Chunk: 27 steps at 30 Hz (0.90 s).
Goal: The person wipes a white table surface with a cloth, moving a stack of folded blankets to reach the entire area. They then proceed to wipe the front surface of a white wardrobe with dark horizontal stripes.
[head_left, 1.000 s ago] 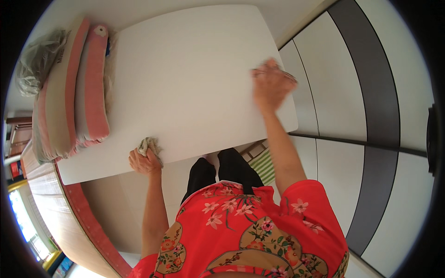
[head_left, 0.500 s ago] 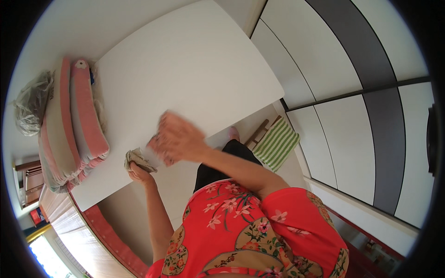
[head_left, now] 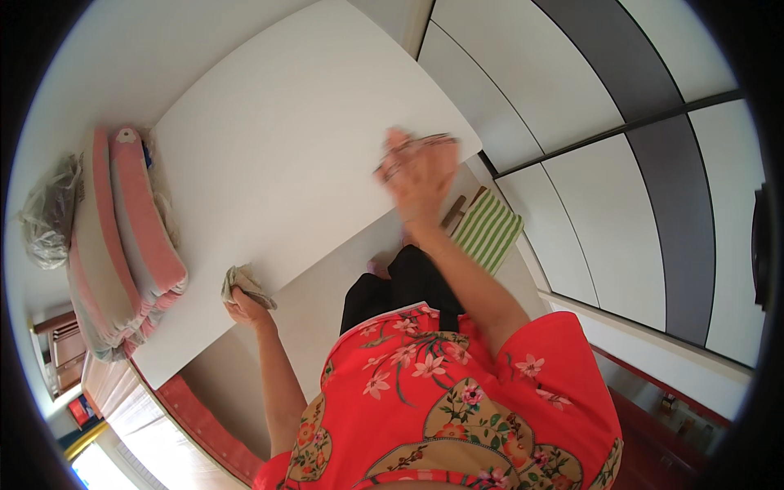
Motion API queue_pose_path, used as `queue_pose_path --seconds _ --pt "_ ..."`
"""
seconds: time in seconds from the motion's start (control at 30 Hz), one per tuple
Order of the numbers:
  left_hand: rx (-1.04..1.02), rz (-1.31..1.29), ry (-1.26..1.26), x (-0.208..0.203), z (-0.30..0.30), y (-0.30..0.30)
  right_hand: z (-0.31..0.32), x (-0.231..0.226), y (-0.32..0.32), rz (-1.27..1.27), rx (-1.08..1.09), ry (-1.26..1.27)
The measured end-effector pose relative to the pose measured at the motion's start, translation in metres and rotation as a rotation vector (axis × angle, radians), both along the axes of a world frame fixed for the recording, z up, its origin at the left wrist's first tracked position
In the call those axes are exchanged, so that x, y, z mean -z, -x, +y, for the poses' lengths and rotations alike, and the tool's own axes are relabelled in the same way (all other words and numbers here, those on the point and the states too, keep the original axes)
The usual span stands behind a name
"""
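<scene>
A crumpled grey-beige cloth (head_left: pixel 243 284) is held by the left hand (head_left: pixel 247 309), with the fingers closed around it, at the near edge of the wide white flat counter (head_left: pixel 278 155). The cloth is touching the counter edge. The right hand (head_left: pixel 420 175) is seen blurred over the right corner of the counter, with the fingers spread wide and flat; whether something thin is kept under it cannot be told. The two hands are well apart. At the left end of the counter, a stack of folded pink and beige padded cushions (head_left: pixel 122 237) is laid, and a crumpled clear plastic bag (head_left: pixel 51 214) is seen beside it. Below the right corner, a green and white striped fabric piece (head_left: pixel 488 231) is lying on the floor.
</scene>
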<state>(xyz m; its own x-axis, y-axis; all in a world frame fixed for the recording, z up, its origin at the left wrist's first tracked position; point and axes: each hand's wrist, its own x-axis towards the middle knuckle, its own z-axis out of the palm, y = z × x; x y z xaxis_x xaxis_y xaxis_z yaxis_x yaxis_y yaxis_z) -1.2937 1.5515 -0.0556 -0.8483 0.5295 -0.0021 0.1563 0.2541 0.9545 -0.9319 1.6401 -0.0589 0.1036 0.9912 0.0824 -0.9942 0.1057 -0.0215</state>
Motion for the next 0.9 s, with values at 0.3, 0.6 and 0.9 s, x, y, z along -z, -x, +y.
queue_pose_path --seconds 0.3,0.6,0.9 --pt "0.045 -0.223 -0.012 -0.004 0.001 0.024 -0.073 0.021 0.191 -2.187 0.631 -0.955" --pt "0.182 0.023 0.082 0.005 -0.008 0.034 -0.041 0.006 0.041 -2.27 0.816 -0.785" --pt "0.285 0.098 0.258 -0.028 0.016 -0.009 -0.001 -0.018 -0.168 -2.717 0.95 -0.443"
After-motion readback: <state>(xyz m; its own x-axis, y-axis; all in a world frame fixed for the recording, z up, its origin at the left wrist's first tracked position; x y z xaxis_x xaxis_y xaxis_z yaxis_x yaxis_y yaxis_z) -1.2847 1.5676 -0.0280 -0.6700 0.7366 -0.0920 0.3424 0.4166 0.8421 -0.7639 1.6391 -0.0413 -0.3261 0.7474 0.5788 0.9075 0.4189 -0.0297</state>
